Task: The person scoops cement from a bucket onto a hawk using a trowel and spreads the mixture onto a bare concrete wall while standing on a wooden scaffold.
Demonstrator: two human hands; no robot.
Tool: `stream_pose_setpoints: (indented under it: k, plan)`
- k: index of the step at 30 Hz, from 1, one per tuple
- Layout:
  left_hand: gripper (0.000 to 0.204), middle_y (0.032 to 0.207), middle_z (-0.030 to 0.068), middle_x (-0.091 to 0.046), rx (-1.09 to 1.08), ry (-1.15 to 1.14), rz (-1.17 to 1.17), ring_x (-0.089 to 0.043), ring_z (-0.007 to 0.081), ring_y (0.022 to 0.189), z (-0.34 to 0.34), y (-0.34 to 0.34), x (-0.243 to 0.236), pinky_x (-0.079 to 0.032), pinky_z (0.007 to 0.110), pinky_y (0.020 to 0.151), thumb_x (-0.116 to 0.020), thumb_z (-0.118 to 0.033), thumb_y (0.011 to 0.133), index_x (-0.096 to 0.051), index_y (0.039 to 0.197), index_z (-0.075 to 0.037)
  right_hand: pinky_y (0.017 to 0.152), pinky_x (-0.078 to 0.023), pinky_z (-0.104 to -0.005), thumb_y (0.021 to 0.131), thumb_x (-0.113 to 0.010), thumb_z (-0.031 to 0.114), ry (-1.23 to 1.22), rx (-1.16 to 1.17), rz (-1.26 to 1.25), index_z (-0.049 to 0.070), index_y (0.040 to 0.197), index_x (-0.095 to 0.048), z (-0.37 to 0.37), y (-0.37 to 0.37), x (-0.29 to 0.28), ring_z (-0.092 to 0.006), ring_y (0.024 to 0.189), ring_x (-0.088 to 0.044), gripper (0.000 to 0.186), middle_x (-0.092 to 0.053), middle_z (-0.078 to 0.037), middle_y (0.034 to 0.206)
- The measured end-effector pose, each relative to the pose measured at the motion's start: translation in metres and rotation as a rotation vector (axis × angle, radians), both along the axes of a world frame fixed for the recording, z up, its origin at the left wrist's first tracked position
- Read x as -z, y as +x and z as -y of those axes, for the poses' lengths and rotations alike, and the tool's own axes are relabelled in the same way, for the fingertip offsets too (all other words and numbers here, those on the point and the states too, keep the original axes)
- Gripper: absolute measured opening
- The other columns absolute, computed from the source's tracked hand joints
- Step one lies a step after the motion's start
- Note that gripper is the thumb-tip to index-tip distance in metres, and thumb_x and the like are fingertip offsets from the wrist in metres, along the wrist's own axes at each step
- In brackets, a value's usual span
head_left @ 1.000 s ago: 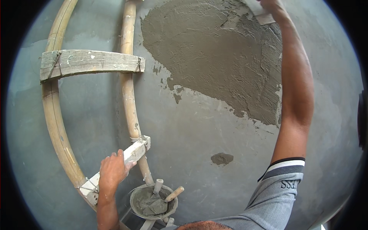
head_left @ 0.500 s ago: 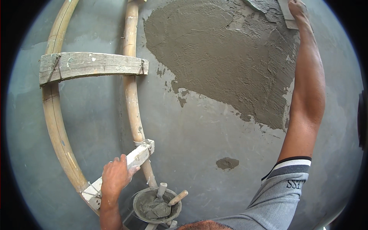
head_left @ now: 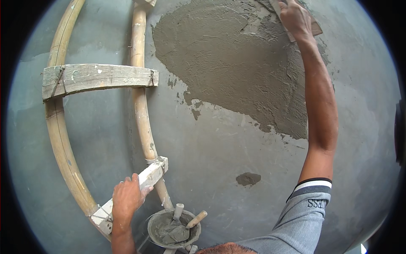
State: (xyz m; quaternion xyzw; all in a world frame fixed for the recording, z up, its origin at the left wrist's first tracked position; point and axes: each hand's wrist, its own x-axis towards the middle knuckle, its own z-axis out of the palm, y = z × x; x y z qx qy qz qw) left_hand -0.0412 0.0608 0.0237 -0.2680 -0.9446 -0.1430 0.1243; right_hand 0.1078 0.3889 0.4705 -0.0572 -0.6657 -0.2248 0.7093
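My right hand [head_left: 297,21] is raised at the upper right, its fingers wrapped round a flat plastering float [head_left: 316,28]. The float lies tilted against the wall, at the upper right part of a large patch of wet grey mortar [head_left: 224,63]; its top end runs out of view. Ridges and ragged lower edges show in the mortar. At the lower left, my left hand [head_left: 127,198] grips a pale wooden rung [head_left: 150,174] of a bamboo ladder [head_left: 138,112], the thumb lying along the rung's near side.
Below the rung hangs or stands a bucket [head_left: 151,230] of mortar, with two tool handles [head_left: 196,219] sticking out. A higher wooden rung [head_left: 101,77] is tied across the bamboo poles. A small mortar blob [head_left: 248,179] sticks to the grey wall [head_left: 211,148].
My right hand has swept the float leftward and slightly down across the mortar, and the float has turned to a steeper slant. The left hand keeps its hold on the rung.
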Motion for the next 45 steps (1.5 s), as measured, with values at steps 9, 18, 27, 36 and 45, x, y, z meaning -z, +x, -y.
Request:
stream_pose_setpoints:
  k: [9, 18, 27, 36, 45]
  plan:
    - [0.055, 0.093, 0.0208, -0.067, 0.011, 0.011, -0.027, -0.069, 0.0382, 0.084, -0.002, 0.001, 0.001, -0.054, 0.048, 0.076, -0.069, -0.050, 0.087, -0.058, 0.107, 0.000, 0.092, -0.050, -0.0460, 0.093, -0.053, 0.025, 0.098, 0.069, -0.436, 0.012, 0.115, -0.067, -0.050, 0.084, -0.062, -0.0396, 0.109, -0.064, 0.029, -0.069, -0.020, 0.113]
    - [0.056, 0.092, 0.0202, -0.067, 0.013, 0.023, -0.053, -0.070, 0.0364, 0.082, 0.000, 0.001, 0.005, -0.055, 0.046, 0.073, -0.069, -0.051, 0.086, -0.058, 0.107, 0.000, 0.086, -0.051, -0.0507, 0.095, -0.050, 0.016, 0.163, 0.149, 0.005, 0.007, 0.111, -0.063, 0.032, -0.029, -0.021, -0.0419, 0.101, -0.065, 0.023, -0.068, -0.026, 0.105]
    - [0.056, 0.092, 0.0206, -0.066, 0.034, 0.018, -0.071, -0.070, 0.0360, 0.080, -0.001, 0.000, 0.002, -0.055, 0.045, 0.071, -0.068, -0.051, 0.087, -0.057, 0.106, 0.001, 0.081, -0.054, -0.0514, 0.095, -0.045, 0.007, -0.043, 0.285, -0.103, 0.005, 0.112, -0.058, 0.042, -0.005, -0.019, -0.0438, 0.095, -0.067, 0.022, -0.068, -0.026, 0.101]
    - [0.056, 0.092, 0.0204, -0.066, 0.033, 0.019, -0.067, -0.070, 0.0356, 0.082, 0.004, 0.001, 0.003, -0.056, 0.045, 0.073, -0.068, -0.051, 0.087, -0.058, 0.107, 0.000, 0.087, -0.053, -0.0515, 0.094, -0.045, 0.006, 0.007, 0.322, -0.016, 0.004, 0.116, -0.056, 0.041, -0.020, -0.006, -0.0446, 0.103, -0.065, 0.025, -0.064, -0.029, 0.107]
    - [0.055, 0.092, 0.0196, -0.066, 0.033, 0.014, -0.058, -0.070, 0.0363, 0.083, 0.002, 0.000, 0.007, -0.055, 0.045, 0.075, -0.068, -0.050, 0.087, -0.058, 0.108, 0.000, 0.079, -0.056, -0.0524, 0.093, -0.046, 0.004, 0.086, 0.385, 0.058, 0.001, 0.121, -0.055, 0.047, -0.059, -0.002, -0.0445, 0.096, -0.068, 0.030, -0.065, -0.028, 0.107]
